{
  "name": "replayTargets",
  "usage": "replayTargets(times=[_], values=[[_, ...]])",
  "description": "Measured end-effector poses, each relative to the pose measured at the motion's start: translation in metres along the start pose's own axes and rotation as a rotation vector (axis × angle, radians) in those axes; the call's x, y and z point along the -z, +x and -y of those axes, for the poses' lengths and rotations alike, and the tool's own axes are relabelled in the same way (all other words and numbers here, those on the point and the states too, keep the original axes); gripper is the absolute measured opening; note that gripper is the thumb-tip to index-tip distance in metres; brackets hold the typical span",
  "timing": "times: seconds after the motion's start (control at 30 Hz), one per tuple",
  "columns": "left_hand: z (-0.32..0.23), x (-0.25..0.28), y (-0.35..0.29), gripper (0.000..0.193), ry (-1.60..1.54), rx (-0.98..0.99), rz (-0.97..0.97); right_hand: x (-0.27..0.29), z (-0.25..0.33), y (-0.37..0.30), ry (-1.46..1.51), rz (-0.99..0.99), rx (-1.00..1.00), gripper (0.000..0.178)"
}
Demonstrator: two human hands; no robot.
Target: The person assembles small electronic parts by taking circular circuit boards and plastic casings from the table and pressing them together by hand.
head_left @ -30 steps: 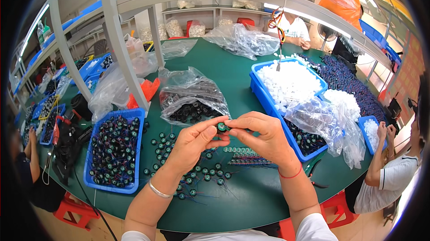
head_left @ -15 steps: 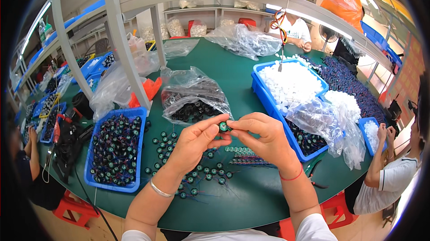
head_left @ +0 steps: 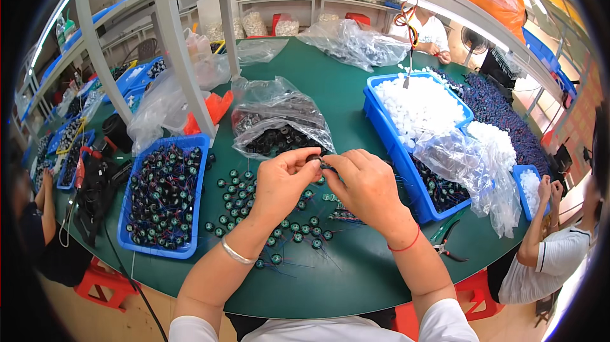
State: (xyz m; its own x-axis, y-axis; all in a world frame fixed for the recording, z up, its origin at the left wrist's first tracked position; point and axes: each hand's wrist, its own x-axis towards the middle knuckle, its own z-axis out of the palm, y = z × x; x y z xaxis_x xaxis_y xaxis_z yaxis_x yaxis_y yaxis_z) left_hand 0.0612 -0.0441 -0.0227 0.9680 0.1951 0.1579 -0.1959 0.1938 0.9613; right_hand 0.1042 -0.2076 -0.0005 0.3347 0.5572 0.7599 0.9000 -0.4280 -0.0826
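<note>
My left hand [head_left: 286, 183] pinches a small round black part [head_left: 314, 158] between thumb and fingers, above the middle of the table. My right hand [head_left: 365, 186] is closed at the same part's right side, fingertips together; they partly hide the part. Below and around my left wrist lie several loose round parts with green circuit-board faces and thin wires [head_left: 316, 231]. A strip of small green boards [head_left: 330, 197] lies partly covered by my right hand. Just beyond my hands, an opened clear plastic bag [head_left: 273, 97] holds black round pieces [head_left: 279, 140].
A blue tray [head_left: 198, 215] of wired round parts stands at left. At right, a blue bin [head_left: 375, 113] holds white pieces, with another of wired parts beneath. Pliers [head_left: 450, 252] lie near my right forearm. A grey metal frame [head_left: 184, 56] rises at left. Co-workers sit around the table.
The round part has turned, so its green face no longer shows. My right hand has rotated, its back more toward me, and both hands have shifted slightly up. The whole view has shifted a little.
</note>
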Motion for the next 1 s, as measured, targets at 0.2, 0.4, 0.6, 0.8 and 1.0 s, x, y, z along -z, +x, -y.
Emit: replayTargets(times=[0.2,0.4,0.6,0.8,1.0], values=[[0.014,0.018,0.034,0.024,0.160,-0.130,-0.137,0.003,-0.010,-0.001,-0.019,-0.014,-0.089,0.015],[0.037,0.046,0.071,0.031,0.320,0.053,-0.038,0.013,-0.021,0.000,0.016,0.003,-0.211,0.013],[0.066,0.058,0.084,0.028,1.025,0.021,0.198,0.003,-0.036,-0.005,0.026,0.066,-0.275,0.014],[0.066,0.062,0.071,0.020,1.286,0.014,0.324,0.000,-0.044,-0.008,0.027,0.133,-0.320,0.016],[0.058,0.062,0.070,0.022,1.452,0.030,0.440,-0.002,-0.047,-0.009,0.018,0.185,-0.329,0.017]])
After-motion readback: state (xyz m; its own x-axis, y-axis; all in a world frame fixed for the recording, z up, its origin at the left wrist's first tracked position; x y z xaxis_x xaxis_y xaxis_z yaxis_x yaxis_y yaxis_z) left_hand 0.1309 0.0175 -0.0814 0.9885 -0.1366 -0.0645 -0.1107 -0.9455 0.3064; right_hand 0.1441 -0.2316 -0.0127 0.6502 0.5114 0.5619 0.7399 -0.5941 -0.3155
